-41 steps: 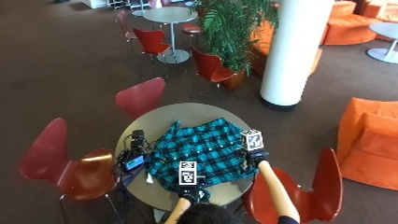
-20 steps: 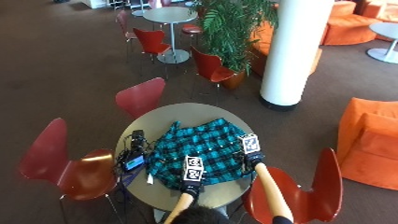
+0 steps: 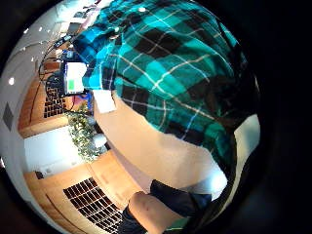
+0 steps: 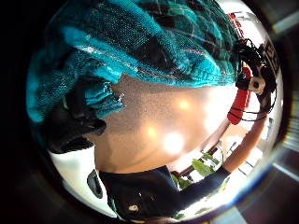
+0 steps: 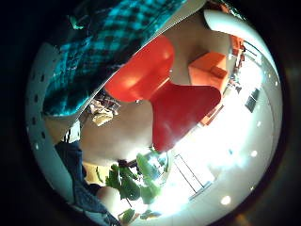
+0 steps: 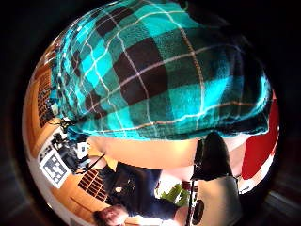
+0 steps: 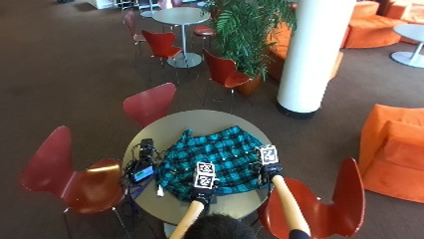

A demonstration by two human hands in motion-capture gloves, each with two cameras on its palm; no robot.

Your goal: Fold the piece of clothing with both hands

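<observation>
A teal and black plaid shirt (image 7: 212, 157) lies spread on the round table (image 7: 192, 122). My left hand (image 7: 201, 194) is at the shirt's near hem. In the left thumb side palm view its fingers (image 4: 74, 116) curl on a bunched edge of the shirt (image 4: 154, 42). My right hand (image 7: 268, 172) is at the shirt's right edge, near the table rim. In the right thumb side palm view the shirt (image 6: 160, 70) drapes over that palm, with a dark finger (image 6: 211, 155) under its hem. The same plaid shirt (image 3: 165, 63) fills the left little finger side palm view.
A small screen device with cables (image 7: 141, 169) sits on the table's left part, beside the shirt. Red chairs stand around the table: one behind it (image 7: 149, 102), one at the left (image 7: 73, 174), one at the right (image 7: 318, 209). A white pillar (image 7: 311, 55) rises beyond.
My left hand has moved a little farther from me over the shirt's near part. The right hand has stayed at the shirt's right edge.
</observation>
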